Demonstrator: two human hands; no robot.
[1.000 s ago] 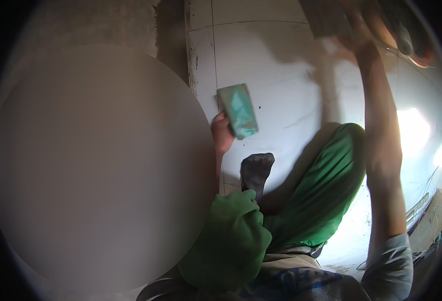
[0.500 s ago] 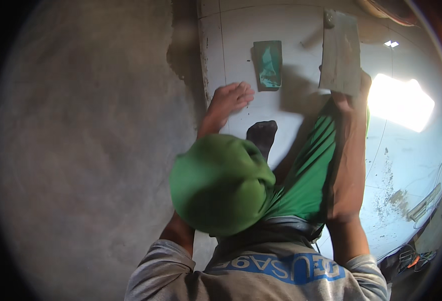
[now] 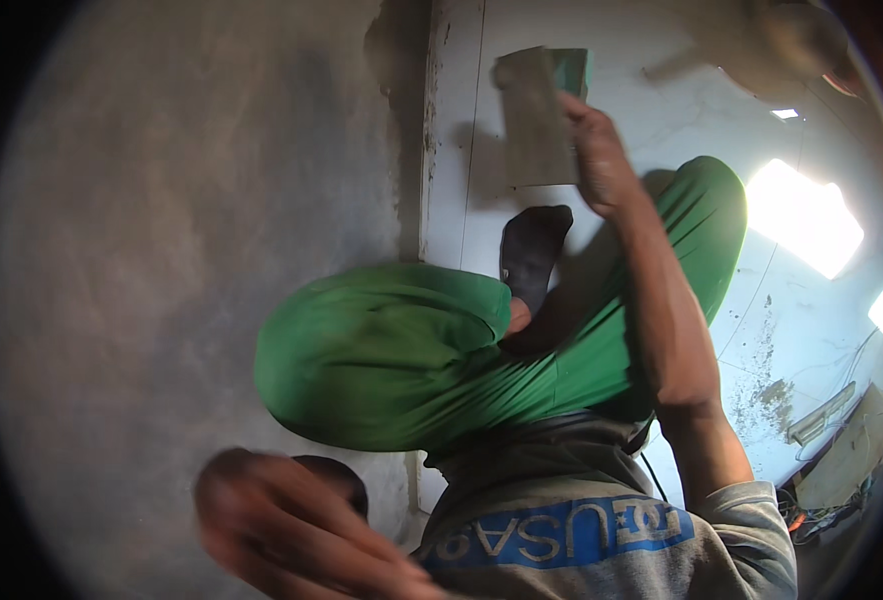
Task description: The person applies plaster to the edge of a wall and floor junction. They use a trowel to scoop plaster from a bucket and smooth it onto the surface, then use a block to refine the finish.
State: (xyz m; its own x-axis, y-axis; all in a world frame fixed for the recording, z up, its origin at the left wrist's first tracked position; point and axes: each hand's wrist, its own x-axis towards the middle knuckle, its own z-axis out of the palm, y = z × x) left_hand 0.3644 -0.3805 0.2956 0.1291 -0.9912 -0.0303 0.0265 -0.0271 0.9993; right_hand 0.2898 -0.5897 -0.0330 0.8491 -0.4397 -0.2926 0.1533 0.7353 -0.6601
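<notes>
My right hand (image 3: pixel 601 160) is closed round the right edge of a flat grey rectangular plate (image 3: pixel 536 125), its surface dull and smeared. The plate is held above the pale floor and covers most of a teal rectangular piece (image 3: pixel 574 68). Only the upper right of that piece shows. Low on the left, my left hand (image 3: pixel 291 520) is raised in front of the grey surface, smeared by motion. Its fingers cannot be made out, nor whether it holds anything. Beside it is a dark rounded shape (image 3: pixel 336 480) that I cannot identify.
My foot in a dark sock (image 3: pixel 536 245) stands below the plate, between my green-trousered legs (image 3: pixel 381 350). Rough grey concrete (image 3: pixel 161 250) fills the left side. Bright sunlight falls on the pale tiled floor (image 3: pixel 751 330). Boards and cables (image 3: pixel 831 450) lie at lower right.
My right hand has brought the grey plate leftward, over the teal piece. My left hand has pulled back from beside that piece to the lower left. My left knee has come into fuller view.
</notes>
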